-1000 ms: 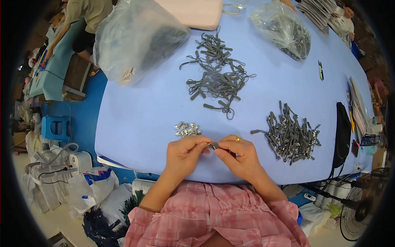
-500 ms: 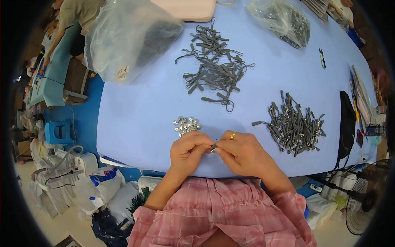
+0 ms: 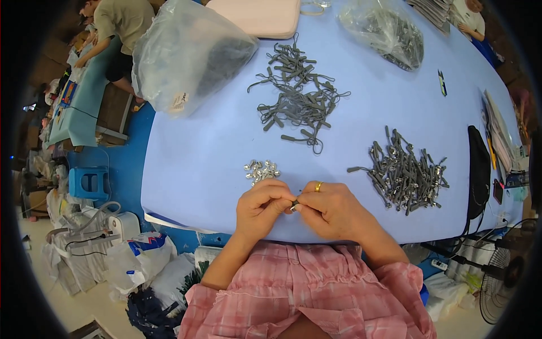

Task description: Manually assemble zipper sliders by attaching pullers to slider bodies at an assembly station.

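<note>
Close to the table's front edge my left hand (image 3: 261, 210) and my right hand (image 3: 332, 210) meet, fingertips pinched together. Between them is a dark grey zipper pull (image 3: 295, 202) with a small silver metal piece (image 3: 293, 208) at its lower end; the fingers cover most of both. Just beyond my left hand lies a small pile of shiny silver metal pieces (image 3: 261, 170), which look like zipper sliders. Farther off spreads a loose heap of grey cord-looped zipper pulls (image 3: 299, 104). To the right of my right hand sits a denser heap of zipper pulls with silver pieces attached (image 3: 406, 172).
A large clear plastic bag (image 3: 186, 62) with dark contents stands at the table's far left, another bag of grey pulls (image 3: 389, 37) at the far right. A black pouch (image 3: 477, 169) lies near the right edge. A fan (image 3: 508, 277) stands at lower right. Other people work nearby.
The view has shifted slightly, so the table appears a little farther right. Both hands keep their pinch, and the silver piece between them has tilted slightly.
</note>
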{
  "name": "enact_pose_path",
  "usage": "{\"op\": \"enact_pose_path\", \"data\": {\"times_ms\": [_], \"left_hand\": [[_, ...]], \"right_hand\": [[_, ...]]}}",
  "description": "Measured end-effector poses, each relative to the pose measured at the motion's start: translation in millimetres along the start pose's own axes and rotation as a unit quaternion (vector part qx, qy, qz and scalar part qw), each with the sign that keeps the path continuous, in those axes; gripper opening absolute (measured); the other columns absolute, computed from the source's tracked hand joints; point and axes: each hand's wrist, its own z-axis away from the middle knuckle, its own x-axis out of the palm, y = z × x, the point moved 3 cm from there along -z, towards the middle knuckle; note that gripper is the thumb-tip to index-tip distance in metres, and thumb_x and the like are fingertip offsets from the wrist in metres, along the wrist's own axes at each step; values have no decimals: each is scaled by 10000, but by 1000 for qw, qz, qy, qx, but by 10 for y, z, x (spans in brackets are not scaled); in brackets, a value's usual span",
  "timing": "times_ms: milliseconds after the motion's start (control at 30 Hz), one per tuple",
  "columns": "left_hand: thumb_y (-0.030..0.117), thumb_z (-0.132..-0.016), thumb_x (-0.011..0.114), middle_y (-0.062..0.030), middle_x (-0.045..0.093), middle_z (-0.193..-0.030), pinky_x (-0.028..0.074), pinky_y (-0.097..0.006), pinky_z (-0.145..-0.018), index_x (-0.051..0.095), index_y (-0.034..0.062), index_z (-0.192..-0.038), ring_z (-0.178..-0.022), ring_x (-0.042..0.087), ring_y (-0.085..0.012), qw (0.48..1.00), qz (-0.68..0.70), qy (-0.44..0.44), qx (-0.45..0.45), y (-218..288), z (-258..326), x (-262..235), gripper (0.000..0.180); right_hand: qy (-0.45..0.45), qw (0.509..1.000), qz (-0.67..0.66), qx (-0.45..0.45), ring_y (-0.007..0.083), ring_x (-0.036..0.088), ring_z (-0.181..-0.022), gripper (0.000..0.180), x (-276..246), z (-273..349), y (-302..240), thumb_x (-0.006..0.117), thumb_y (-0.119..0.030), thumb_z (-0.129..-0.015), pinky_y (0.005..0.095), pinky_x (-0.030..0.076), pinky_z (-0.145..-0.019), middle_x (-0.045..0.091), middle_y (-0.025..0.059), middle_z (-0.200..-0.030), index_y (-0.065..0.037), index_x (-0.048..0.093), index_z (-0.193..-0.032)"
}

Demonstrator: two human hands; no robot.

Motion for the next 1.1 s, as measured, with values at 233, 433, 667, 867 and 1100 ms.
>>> {"op": "enact_pose_path", "data": {"times_ms": [233, 433, 667, 867, 1100], "left_hand": [[-48, -820, 548, -90, 569, -869, 485, -216, -575, 606, -30, -886, -642, 588, -126, 989, 112, -42, -92, 49, 56, 58, 89], [-33, -842, 534, -80, 582, -833, 497, -229, -595, 592, -37, -906, -652, 594, -126, 983, 132, -44, -119, 96, 125, 122, 87], [-27, -844, 535, -94, 598, -865, 499, -220, -611, 591, -36, -900, -669, 603, -133, 988, 103, -3, -112, 152, 176, 220, 80], [-38, -828, 536, -108, 593, -882, 479, -207, -592, 602, -19, -900, -671, 583, -118, 992, -103, -8, 67, 267, 164, 268, 100], [28, -786, 616, -78, 549, -890, 435, -278, -663, 629, 32, -871, -813, 523, -189, 976, -158, 54, 141, 125, 180, 311, 87]], "right_hand": [[-131, 991, 4, -26, 294, 534, -610, 54, -121, 10, -33, 597, -98, -778, 385, 427, -545, 544, 95, -701, -51, 613, -755], [-102, 993, -45, -32, 289, 533, -615, 70, -84, 126, -53, 585, -96, -791, 374, 428, -562, 546, 96, -710, -55, 604, -738], [-92, 995, -13, 26, 305, 538, -624, 114, -128, 186, -119, 590, -106, -783, 390, 425, -565, 552, 123, -660, -23, 590, -706], [-46, 998, -40, 20, 262, 550, -614, 163, -73, 215, -16, 612, -136, -790, 359, 424, -554, 558, 133, -642, -1, 589, -702], [67, 911, -351, 206, 73, 514, -565, 175, 158, 333, 35, 544, -157, -877, 218, 399, -474, 591, 20, -667, -3, 610, -928]]}}
